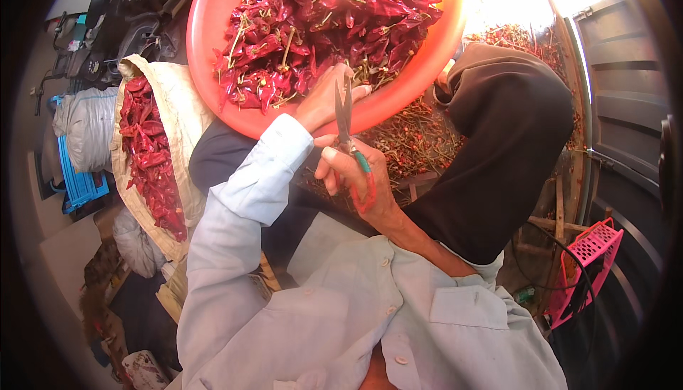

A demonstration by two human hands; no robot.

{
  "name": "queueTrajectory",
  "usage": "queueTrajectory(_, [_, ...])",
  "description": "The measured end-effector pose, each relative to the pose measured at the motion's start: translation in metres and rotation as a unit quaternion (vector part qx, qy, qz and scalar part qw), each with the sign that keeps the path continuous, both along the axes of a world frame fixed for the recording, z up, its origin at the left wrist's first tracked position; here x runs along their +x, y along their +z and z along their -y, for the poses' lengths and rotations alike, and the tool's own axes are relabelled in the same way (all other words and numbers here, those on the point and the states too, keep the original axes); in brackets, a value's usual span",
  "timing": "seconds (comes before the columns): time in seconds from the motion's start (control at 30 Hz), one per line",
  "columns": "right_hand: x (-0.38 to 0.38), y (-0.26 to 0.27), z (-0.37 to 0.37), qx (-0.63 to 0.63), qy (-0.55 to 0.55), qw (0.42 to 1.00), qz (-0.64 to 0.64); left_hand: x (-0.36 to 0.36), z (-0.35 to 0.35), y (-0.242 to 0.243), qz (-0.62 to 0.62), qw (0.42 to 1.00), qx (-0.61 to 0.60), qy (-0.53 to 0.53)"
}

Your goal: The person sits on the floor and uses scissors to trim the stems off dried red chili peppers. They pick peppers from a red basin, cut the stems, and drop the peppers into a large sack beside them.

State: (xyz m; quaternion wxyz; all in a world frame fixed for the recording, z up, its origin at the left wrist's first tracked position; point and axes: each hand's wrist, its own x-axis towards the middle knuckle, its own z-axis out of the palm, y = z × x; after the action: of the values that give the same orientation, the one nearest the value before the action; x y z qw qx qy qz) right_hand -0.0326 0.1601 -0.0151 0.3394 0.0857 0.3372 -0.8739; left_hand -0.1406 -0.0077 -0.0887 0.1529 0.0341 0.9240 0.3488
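Note:
Dried red chili peppers (320,32), many with stems on, fill a wide red plastic basin (205,59) in front of me. My left hand (333,96) reaches over the near rim to the edge of the pile; whether its fingers grip a pepper is hidden. My right hand (355,171), just below the basin, holds scissors (344,112) with red and green wrapped handles. Their blades point up towards the basin, slightly apart, in front of my left hand. To the left, a cream woven sack (195,91) stands open with red chili pieces (149,150) inside.
Cut stems and chili bits (421,139) lie on the floor between my legs and the basin. A pink plastic basket (587,267) with a black cable by it stands at right, beside a metal door (619,70). At left are a blue plastic stool (80,176) and a stuffed grey bag (88,123).

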Motion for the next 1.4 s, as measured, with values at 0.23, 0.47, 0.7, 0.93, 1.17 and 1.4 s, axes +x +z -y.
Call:
queueTrajectory(0.23, [0.0,-0.003,0.0,-0.004,-0.011,1.0,0.004,-0.001,-0.015,0.011,-0.008,0.999,-0.042,0.0])
queueTrajectory(0.47, [0.0,0.0,0.001,0.025,-0.024,0.999,0.004,-0.012,-0.029,0.004,0.04,0.998,-0.044,0.036])
queueTrajectory(0.7, [0.0,0.005,0.0,0.035,-0.031,0.999,-0.006,-0.02,-0.04,0.002,0.026,0.993,-0.109,0.021])
queueTrajectory(0.93, [-0.002,0.004,-0.002,0.061,-0.039,0.997,-0.02,-0.018,-0.02,-0.023,-0.051,0.992,-0.104,-0.055])
queueTrajectory(1.17, [0.002,-0.002,0.001,0.042,-0.064,0.997,0.013,-0.007,0.012,-0.014,-0.088,0.988,-0.059,-0.113])
queueTrajectory(1.4, [0.002,0.003,0.003,0.065,-0.044,0.997,0.021,0.011,0.039,0.042,0.093,0.967,0.212,0.11])
